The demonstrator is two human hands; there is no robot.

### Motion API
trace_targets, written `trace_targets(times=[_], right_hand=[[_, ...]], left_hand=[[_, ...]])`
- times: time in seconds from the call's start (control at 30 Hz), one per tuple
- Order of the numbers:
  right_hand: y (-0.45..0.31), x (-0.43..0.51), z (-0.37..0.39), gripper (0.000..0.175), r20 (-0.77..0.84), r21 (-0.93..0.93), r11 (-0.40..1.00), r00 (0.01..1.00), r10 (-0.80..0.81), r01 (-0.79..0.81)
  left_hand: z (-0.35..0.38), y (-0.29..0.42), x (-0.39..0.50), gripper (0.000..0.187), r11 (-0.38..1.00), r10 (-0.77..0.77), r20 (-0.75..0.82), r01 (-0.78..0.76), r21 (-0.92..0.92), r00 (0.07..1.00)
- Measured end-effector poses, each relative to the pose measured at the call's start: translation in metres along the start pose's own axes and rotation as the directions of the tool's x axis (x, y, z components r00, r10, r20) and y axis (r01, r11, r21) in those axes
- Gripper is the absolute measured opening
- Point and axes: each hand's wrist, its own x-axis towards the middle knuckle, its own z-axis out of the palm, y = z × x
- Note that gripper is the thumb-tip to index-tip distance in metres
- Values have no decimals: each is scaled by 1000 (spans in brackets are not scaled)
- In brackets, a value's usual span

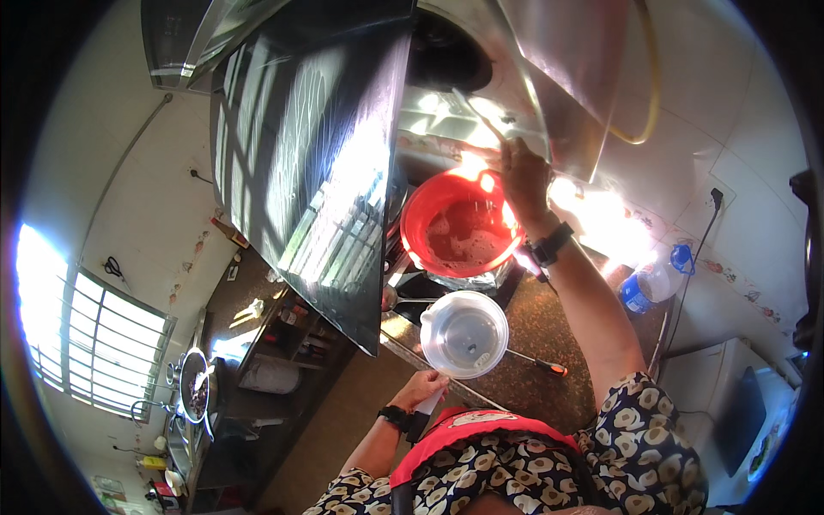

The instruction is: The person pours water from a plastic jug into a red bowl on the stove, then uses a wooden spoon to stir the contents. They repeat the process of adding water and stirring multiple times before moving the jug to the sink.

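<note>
My right hand (524, 180) is raised over the right rim of a red plastic basin (417, 212) and grips a thin, pale implement (479, 116) whose kind I cannot tell. Reddish-looking, foamy liquid (460, 238) lies in the basin. Low in the view, my left hand (425, 391) is closed at the rim of a clear plastic tub (465, 335); a white and dark piece (426, 409) shows beneath its fingers. The tub stands near the counter's front edge, below the basin. A screwdriver (550, 367) with an orange and black handle lies right of the tub, its shaft partly hidden.
A large glossy range hood panel (315, 167) slants down left of the basin. A metal ladle (393, 299) lies beside the tub. On the speckled counter (547, 328) at right stands a large plastic bottle (650, 286) with a blue cap. A pan (194, 385) sits far left.
</note>
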Motion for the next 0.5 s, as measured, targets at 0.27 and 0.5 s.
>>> trace_targets(times=[0.27,0.5], right_hand=[[-25,20,23,25,42,20,989,988,-147,146],[-31,43,68,9,87,-57,964,963,-255,260]], left_hand=[[0,1,2,28,1000,-9,7,9,8,1000],[5,2,4,28,1000,6,-2,-6,-5,1000]])
